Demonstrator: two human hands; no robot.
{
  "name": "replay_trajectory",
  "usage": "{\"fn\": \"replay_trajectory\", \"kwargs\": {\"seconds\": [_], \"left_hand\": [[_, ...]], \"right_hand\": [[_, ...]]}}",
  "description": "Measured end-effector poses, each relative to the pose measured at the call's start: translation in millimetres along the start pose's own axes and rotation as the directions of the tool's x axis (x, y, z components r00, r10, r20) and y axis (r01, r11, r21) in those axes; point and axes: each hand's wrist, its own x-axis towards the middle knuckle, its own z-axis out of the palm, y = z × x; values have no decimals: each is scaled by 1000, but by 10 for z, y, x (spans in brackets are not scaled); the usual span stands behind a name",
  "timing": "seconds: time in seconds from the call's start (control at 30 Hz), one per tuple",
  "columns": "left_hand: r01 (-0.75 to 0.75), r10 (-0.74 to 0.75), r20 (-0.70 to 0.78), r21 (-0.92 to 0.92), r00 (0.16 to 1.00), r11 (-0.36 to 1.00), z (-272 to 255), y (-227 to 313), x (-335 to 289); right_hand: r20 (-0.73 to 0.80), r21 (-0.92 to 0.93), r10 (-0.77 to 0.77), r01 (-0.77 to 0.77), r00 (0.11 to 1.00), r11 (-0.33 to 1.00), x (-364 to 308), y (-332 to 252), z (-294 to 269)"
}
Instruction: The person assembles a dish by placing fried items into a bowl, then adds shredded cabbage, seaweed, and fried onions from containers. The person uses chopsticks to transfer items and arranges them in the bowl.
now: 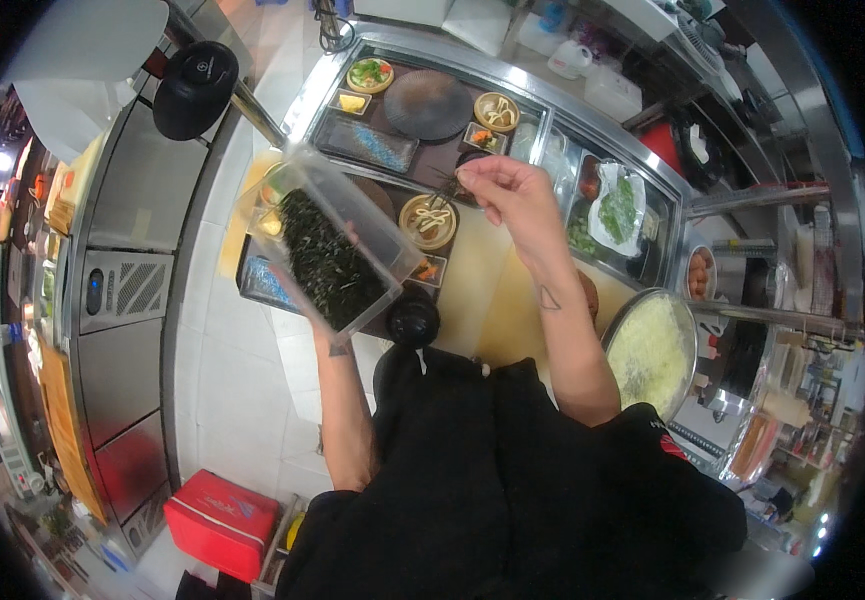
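My left hand (326, 328), mostly hidden behind it, holds up a clear plastic container (384, 262). Dark shredded seaweed (322, 265) fills much of the container. Further right, my right hand (514, 200) pinches a few dark strips of the same seaweed (442, 190), fingertips pressed together. Those strips hang just above a small round bowl (427, 221) with pale sauce drizzled on its food. Beside that bowl sits a small square dish with orange food (428, 270). A black bowl (413, 319) stands close to my body, below the container's corner.
A second set tray at the back carries a dark round plate (429, 105), a blue-patterned long plate (367, 143) and a sauced bowl (496, 111). Green leaves (616, 212) lie on white wrapping to the right. A large bowl of shredded pale-green vegetable (650, 355) stands at my right elbow.
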Motion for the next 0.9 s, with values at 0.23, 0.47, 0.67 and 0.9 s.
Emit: {"fn": "replay_trajectory", "kwargs": {"seconds": [0.23,0.47,0.67,0.9], "left_hand": [[-91,88,-26,-173,996,981,-352,372,-464],[-72,72,-10,-246,997,967,-486,354,-660],[-78,67,-177,-55,982,995,-206,199,-602],[-28,16,-141,-83,990,996,-127,63,-453]], "right_hand": [[0,-530,-176,149,984,835,611,1458,-180],[43,-710,-164,146,985,689,587,1771,-141],[50,-811,-163,136,985,569,474,1670,-242],[94,-786,-236,218,967,578,486,1714,-134]]}}
